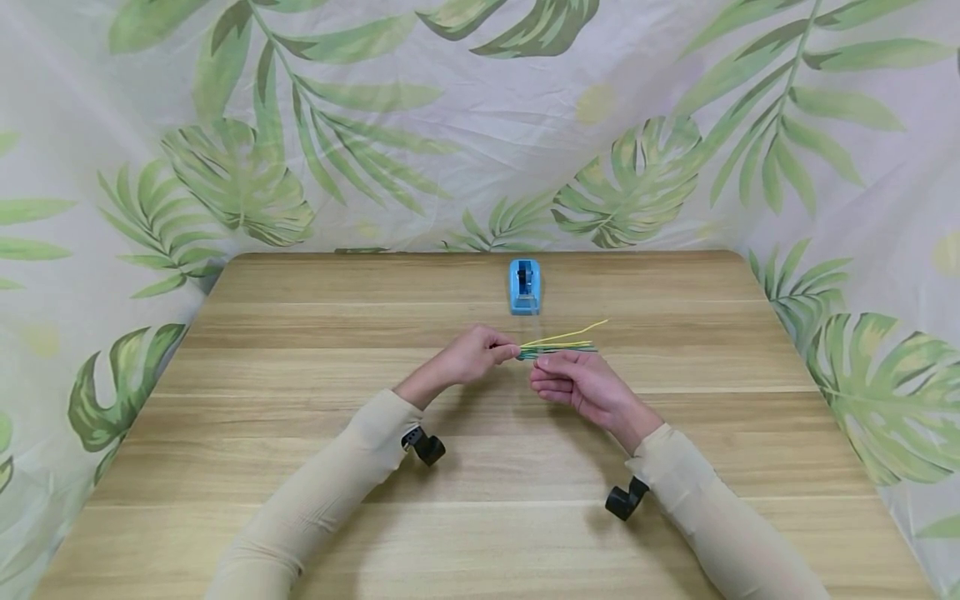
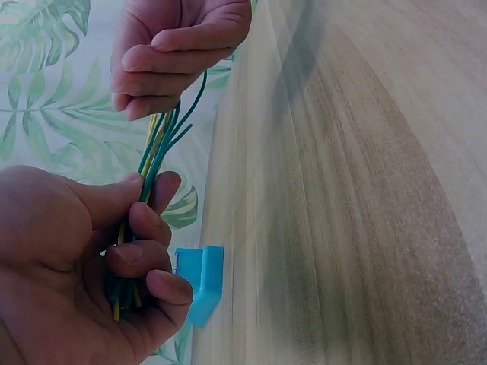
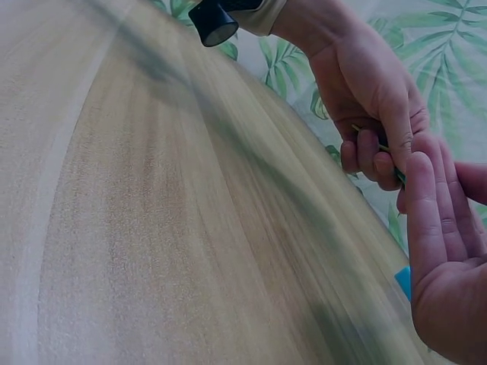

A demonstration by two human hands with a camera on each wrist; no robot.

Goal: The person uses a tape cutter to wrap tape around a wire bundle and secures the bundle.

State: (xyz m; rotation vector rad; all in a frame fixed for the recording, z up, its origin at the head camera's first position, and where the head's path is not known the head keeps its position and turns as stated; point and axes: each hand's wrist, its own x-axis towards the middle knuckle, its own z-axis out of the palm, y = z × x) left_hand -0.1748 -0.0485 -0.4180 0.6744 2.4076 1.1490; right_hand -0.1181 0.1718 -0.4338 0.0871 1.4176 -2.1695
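My left hand point(image 1: 474, 354) grips a bundle of thin green and yellow wires point(image 1: 529, 353) above the table, its fingers curled round one end in the left wrist view. The loose ends fan out to the right, and one yellow wire sticks up apart from the others. A strip of clear tape point(image 1: 538, 332) runs from a blue tape dispenser point(image 1: 514, 287) towards the bundle. My right hand point(image 1: 585, 385) pinches the strip's near end between thumb and forefinger, just in front of the wires. Its other fingers look fairly straight in the right wrist view.
The wooden table point(image 1: 300, 375) spreads out on all sides of the hands. Behind it hangs a leaf-patterned cloth point(image 1: 480, 125). The dispenser stands near the table's back edge. Black cameras point(image 1: 429, 450) are strapped at both wrists.
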